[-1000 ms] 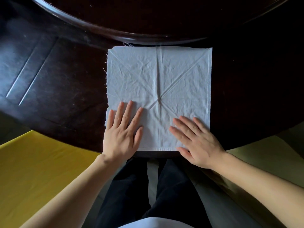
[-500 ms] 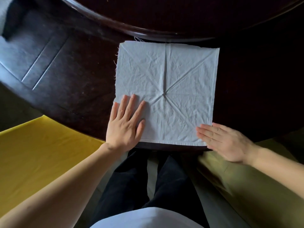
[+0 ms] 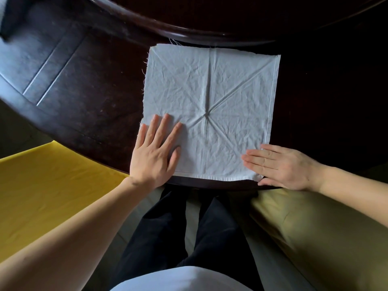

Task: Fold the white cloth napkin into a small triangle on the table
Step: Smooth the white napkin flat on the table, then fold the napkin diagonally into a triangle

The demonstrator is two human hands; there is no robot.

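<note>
Left hand [image 3: 154, 155] flat, fingers spread, palm down on the napkin's 7 o'clock corner; it pins the cloth and grips nothing. Further left, at 8 o'clock of the view, a yellow cloth surface [image 3: 52, 185] below the table edge.

White cloth napkin [image 3: 210, 110] lies open as a full square on the dark table [image 3: 90, 97], its near hem right at the table's near edge. Creases radiate from a point just below its centre: one toward 12 o'clock, one toward the 1–2 o'clock corner, fainter ones toward the near corners. Frayed threads along the left and far edges. Beyond it, at 12 o'clock, a raised curved wooden rim [image 3: 189, 32].

Right hand [image 3: 281, 166] at the napkin's 5 o'clock corner, fingers straight and together, pointing to 9 o'clock, laid over the corner. The thumb sits at the table edge beneath; whether it has pinched the hem we cannot tell.

We judge no fold made yet: this is the smoothing and setting-up step. Next move likely calls for lifting the 5 o'clock corner and carrying it diagonally to the 11 o'clock corner while the left hand anchors or gives way.

No containers in view.
</note>
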